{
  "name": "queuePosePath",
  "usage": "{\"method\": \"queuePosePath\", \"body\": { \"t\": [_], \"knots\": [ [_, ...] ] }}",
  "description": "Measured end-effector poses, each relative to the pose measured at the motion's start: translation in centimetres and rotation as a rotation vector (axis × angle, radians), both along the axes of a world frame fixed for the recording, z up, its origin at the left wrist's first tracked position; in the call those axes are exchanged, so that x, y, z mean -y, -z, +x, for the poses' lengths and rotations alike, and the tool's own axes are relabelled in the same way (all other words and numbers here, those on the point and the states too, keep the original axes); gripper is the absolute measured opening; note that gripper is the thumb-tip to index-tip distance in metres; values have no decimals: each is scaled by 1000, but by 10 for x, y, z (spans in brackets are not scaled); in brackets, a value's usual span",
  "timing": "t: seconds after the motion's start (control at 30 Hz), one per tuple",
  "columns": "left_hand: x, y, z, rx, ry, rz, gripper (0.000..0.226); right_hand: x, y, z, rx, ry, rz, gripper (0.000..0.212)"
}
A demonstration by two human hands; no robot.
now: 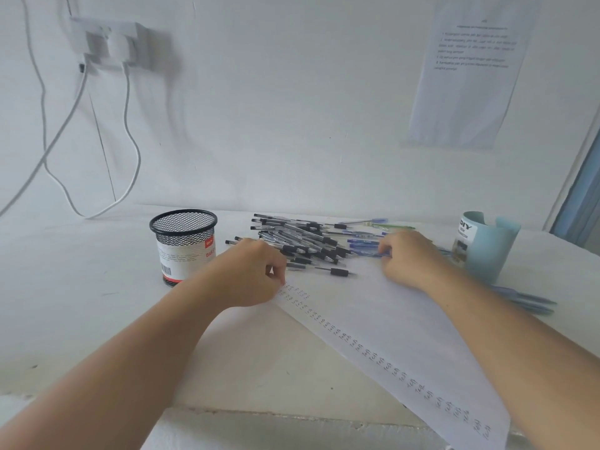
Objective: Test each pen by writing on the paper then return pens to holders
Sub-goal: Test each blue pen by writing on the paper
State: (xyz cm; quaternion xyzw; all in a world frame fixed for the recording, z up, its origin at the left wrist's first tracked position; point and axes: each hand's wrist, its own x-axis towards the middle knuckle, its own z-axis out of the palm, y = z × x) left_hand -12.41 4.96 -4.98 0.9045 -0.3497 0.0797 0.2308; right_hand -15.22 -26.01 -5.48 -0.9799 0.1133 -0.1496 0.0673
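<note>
**Two hands at the pen pile**

Both our forearms reach forward over the table (81, 287), one to each side of the pile (302, 241) of black-capped pens. Our left hand (256, 274) lies knuckles up at the pile's near-left edge. Its fingers are curled under, with thumb and forefinger drawn together right at the corner of the paper (373, 313). We cannot tell whether they pinch that corner, a pen, or nothing. Our right hand (409, 258) sits at the pile's right edge with its wrist bent inward. Its fingers are curled round the end of a blue pen (365, 253), which lies flat and points back into the pile.

The paper runs from the pile's near side toward us, passing under our right forearm. A row of scribbles runs along the paper's left margin. The mesh holder (183, 241) stands upright just left of the pile. The pale blue cup (487, 245) stands well to the pile's right, beyond our right hand. More blue pens (526, 300) lie to the right of the pile, past our right forearm.
</note>
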Motion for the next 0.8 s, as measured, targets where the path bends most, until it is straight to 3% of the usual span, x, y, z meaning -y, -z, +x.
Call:
{"method": "queuePosePath", "body": {
  "t": [0.1, 0.3, 0.47, 0.6, 0.7, 0.73, 0.8],
  "knots": [
    [0, 0, 1, -1, -2, 1, 29, -1, 1, 2, 9, 5, 16, 14],
    [1, -1, -1, -13, -11, -3, 25, -3, -4, 2, 69, -13, 4, 29],
    [0, -3, -1, -23, -31, 6, 29, -10, -17, -13, 308, -31, 206, 19],
    [-1, -5, -2, -44, -38, 10, 30, -28, -26, -24, 339, -85, 419, 9],
    [-1, -6, -4, -51, -40, 13, 30, -43, -34, -31, 280, -196, 523, 69],
    [-1, -6, -4, -52, -45, 14, 30, -48, -36, -33, 265, -219, 537, 75],
    [-1, -6, -4, -54, -57, 20, 30, -57, -39, -36, 259, -230, 547, 68]
  ]
}}
